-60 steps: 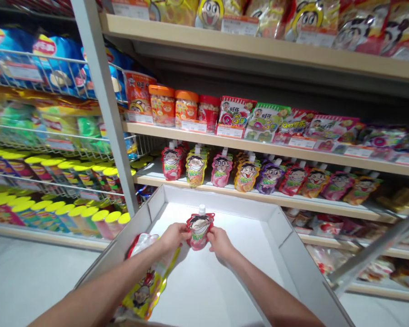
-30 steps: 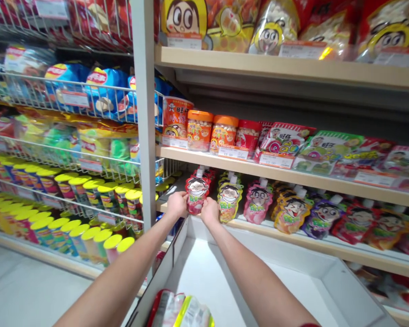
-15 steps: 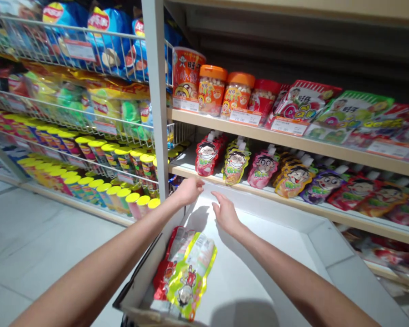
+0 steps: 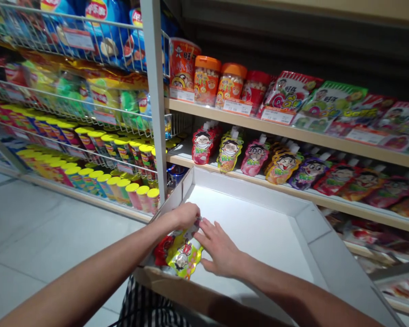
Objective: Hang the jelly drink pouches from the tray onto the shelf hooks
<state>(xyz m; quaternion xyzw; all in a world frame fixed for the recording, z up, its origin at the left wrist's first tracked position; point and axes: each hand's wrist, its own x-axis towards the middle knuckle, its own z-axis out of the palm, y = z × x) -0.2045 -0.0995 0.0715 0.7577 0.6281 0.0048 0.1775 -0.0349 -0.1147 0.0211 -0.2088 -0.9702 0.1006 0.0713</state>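
The head camera shows a shelving unit (image 4: 293,128) filling the right and upper part of the scene, with a pale tiled floor (image 4: 54,259) at lower left. In front of the shelves sits a shallow white box (image 4: 248,222), its far wall close against a shelf edge. A grey metal post (image 4: 153,91) rises behind the box's far left corner; to its left are blue bags (image 4: 102,29) above and rows of yellow-lidded canisters (image 4: 122,193) below. On the shelf just above the box stands a row of spouted pouches (image 4: 229,154), the first 5 fronts red, yellow, pink, orange and purple. 1 level higher are a red tub (image 4: 182,63), 2 orange-lidded jars (image 4: 207,81) and 1 red-lidded jar (image 4: 255,88). Inside the box, the right hand (image 4: 221,247) is spread and loose, its fingers at the right side of a yellow pouch (image 4: 183,258). The left hand (image 4: 187,215) is curled over that pouch's far end; its fingertips are poorly seen, so I cannot tell whether they grip anything. The yellow pouch lies at the box's near left corner, partly over a red pouch (image 4: 162,252).
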